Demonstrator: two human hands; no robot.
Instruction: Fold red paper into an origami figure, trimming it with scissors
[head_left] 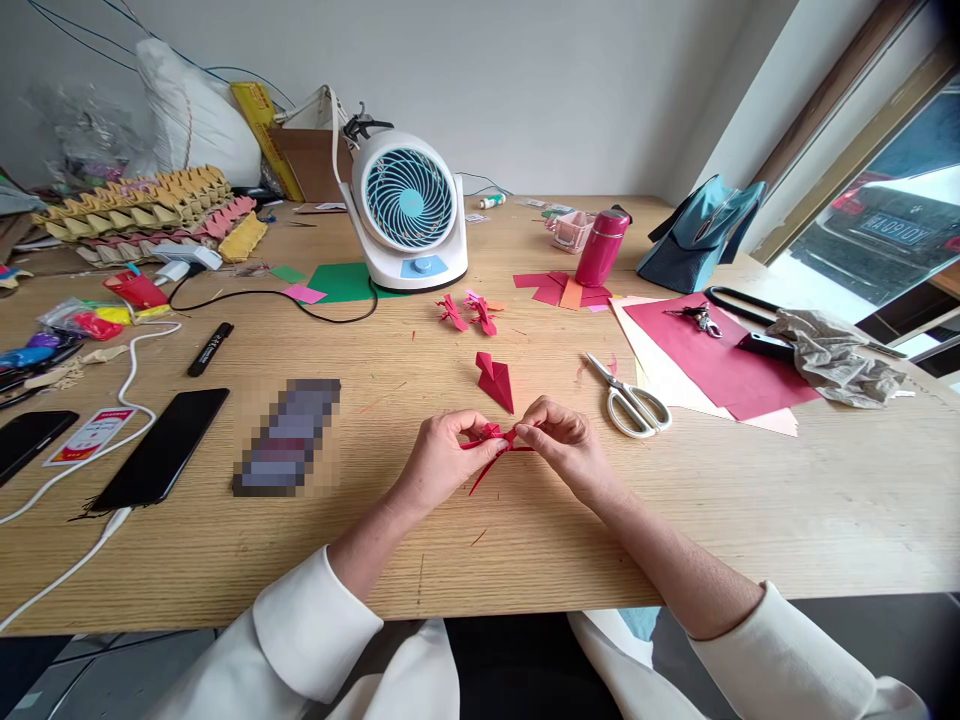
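Between my two hands is a small red folded paper figure with thin strips sticking out below it. My left hand pinches its left side between thumb and fingers. The fingertips of my right hand are closed on the right part of the same paper. Just beyond lies a separate folded red paper piece, and farther back sit red paper figures with cut, spiky parts. White-handled scissors rest to the right of my right hand, their blades pointing away.
A white fan stands at the back. Right are red paper sheets, a pink bottle and a teal bag. Left lie a black phone, a black marker and a white cable. Red paper scraps dot the table.
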